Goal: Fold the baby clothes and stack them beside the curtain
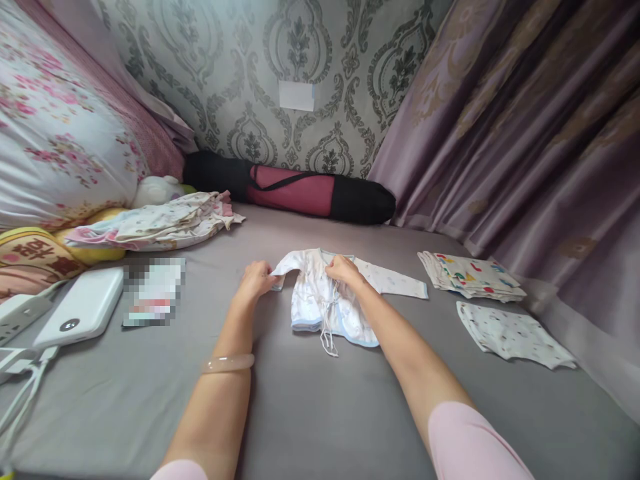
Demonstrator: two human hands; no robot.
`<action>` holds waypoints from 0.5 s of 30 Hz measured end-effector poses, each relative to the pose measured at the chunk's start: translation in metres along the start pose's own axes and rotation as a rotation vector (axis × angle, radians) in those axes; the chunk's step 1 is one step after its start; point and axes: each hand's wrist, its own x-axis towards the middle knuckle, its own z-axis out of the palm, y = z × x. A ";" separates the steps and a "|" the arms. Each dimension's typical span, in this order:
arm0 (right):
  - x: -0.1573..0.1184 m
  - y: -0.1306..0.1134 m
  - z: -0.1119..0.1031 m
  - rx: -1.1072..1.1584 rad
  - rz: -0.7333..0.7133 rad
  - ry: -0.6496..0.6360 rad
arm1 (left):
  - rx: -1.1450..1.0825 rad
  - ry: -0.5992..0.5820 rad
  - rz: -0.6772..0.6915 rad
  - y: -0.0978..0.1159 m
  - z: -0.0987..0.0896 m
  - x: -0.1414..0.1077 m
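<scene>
A small white baby shirt (313,303) with pale blue edging and tie strings lies spread on the grey bed sheet (320,407). My left hand (257,279) is closed on the cuff of its left-side sleeve, which bends at the shoulder. At the upper front, near the neckline, my right hand (345,270) is closed with its fingers pinched on the shirt's cloth. The other sleeve stretches out flat to the right. White strings hang loose from the front below the hem. My right forearm covers part of the shirt's right side.
Folded clothes with colourful prints (475,277) and a folded white garment (515,337) lie at right. Loose clothes (170,220) are heaped at left, near a white power bank (83,307) with cables. A black and red long bag (293,190) lies along the wall.
</scene>
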 end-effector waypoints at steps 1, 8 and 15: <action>-0.002 -0.001 0.001 -0.016 0.009 0.041 | 0.022 0.028 0.016 0.002 -0.002 -0.001; -0.015 -0.006 0.013 -0.160 -0.025 0.211 | 0.057 0.340 0.044 0.010 -0.011 -0.008; -0.006 -0.029 0.011 -0.114 -0.238 0.215 | 0.098 0.297 -0.135 0.004 -0.006 -0.009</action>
